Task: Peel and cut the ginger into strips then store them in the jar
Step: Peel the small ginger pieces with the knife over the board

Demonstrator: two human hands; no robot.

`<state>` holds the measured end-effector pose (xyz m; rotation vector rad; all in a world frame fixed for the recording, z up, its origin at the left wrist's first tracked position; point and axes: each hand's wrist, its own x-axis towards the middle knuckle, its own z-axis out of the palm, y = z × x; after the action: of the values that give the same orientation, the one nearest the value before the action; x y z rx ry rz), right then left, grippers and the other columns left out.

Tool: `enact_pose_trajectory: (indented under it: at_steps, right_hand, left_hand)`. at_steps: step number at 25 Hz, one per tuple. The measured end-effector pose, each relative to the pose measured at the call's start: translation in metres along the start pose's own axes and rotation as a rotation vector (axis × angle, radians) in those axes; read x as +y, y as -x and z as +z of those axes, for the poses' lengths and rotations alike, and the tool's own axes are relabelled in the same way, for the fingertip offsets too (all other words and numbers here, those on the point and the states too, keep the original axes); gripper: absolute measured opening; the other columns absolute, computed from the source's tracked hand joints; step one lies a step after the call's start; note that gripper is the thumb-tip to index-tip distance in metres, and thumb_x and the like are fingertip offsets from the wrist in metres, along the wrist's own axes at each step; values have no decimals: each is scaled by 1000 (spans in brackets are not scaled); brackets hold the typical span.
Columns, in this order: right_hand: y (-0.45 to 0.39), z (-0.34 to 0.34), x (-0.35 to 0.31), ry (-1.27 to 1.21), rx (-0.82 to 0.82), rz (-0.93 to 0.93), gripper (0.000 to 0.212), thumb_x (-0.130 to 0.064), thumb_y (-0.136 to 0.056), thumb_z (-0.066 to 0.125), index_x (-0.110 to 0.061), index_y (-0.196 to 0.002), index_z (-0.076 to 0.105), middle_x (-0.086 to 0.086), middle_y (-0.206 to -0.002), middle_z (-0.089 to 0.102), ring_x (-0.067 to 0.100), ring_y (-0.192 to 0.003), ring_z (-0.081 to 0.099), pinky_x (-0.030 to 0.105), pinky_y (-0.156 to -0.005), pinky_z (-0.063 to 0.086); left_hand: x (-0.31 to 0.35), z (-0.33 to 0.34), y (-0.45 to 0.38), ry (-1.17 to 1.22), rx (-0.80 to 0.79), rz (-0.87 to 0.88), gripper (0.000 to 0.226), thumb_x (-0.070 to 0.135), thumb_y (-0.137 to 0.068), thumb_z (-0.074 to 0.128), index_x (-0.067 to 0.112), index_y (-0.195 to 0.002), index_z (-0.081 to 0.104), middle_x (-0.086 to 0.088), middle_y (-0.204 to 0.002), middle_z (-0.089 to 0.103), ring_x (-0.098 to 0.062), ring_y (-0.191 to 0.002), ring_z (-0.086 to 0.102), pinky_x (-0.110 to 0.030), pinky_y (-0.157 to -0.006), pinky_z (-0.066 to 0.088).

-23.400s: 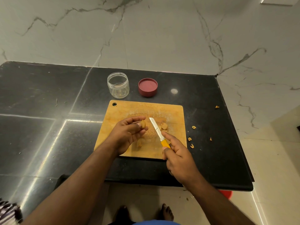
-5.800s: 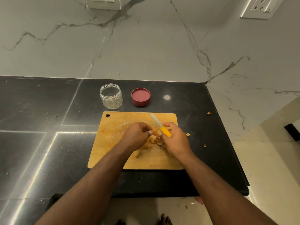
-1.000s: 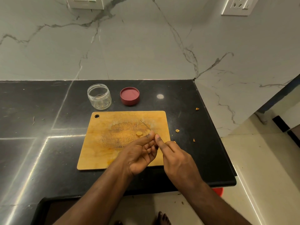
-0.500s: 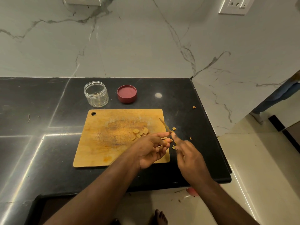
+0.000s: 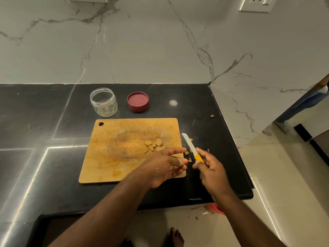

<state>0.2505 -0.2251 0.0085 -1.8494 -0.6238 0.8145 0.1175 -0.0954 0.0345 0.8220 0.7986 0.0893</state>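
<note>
Ginger pieces point(image 5: 154, 145) lie in a small cluster on the cutting board point(image 5: 114, 154), near its right edge. The left hand point(image 5: 166, 167) hangs loose-fingered, holding nothing; the right hand point(image 5: 211, 169) grips the knife point(image 5: 192, 148) by its yellow handle. Behind the board stand the jar point(image 5: 103, 102) and lid point(image 5: 138, 101) — apart.

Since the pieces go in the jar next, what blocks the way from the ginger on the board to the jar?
Nothing visible. The ginger pieces lie on the cutting board; the jar stands open beyond it, its lid set beside it.
</note>
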Motion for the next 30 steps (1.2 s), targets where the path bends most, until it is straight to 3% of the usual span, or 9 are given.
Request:
enact_pose_trajectory:
  at_steps: [2, 6, 13, 20, 30]
  right_hand:
    - [0, 3, -8, -152, 6, 62, 38, -9, -98, 54, -32, -128, 59, -1, -83, 69, 4, -51, 47, 22, -46, 39]
    - [3, 1, -15, -314, -9, 122, 30, -10, -101, 49, -28, -122, 62, -1, -69, 63, 8, -45, 36, 25, -41, 29]
    - [2, -2, -11, -278, 4, 142, 29, -12, -101, 50, -26, -124, 61, 4, -73, 62, 7, -44, 38, 25, -41, 29]
    - [6, 1, -17, -336, -1, 176, 28, -12, -101, 51, -26, -123, 61, 6, -74, 62, 11, -46, 33, 26, -44, 25]
    - [29, 48, -36, -316, -205, 62, 32, -9, -100, 50, -30, -123, 60, 6, -75, 59, 10, -44, 29, 23, -40, 23]
  left_hand:
    - [-2, 5, 1, 1, -42, -12, 47, -8, -93, 58, 19, -131, 62, -18, -114, 72, -20, -86, 68, -29, -78, 56]
    - [-3, 14, -4, 67, -92, -37, 58, -8, -93, 56, 25, -140, 50, -18, -107, 73, -18, -82, 68, -27, -71, 55]
    - [4, 23, -6, 52, -29, -37, 43, -8, -94, 54, 12, -132, 53, -17, -105, 74, -16, -76, 69, -23, -64, 53]
    - [-4, -8, 13, 88, 44, 77, 32, -6, -92, 62, 3, -123, 62, -16, -114, 74, -25, -104, 73, -27, -81, 60]
    - [-9, -45, 42, 232, 157, 179, 33, -10, -90, 61, 4, -119, 68, -19, -110, 74, -28, -98, 74, -27, -80, 62]
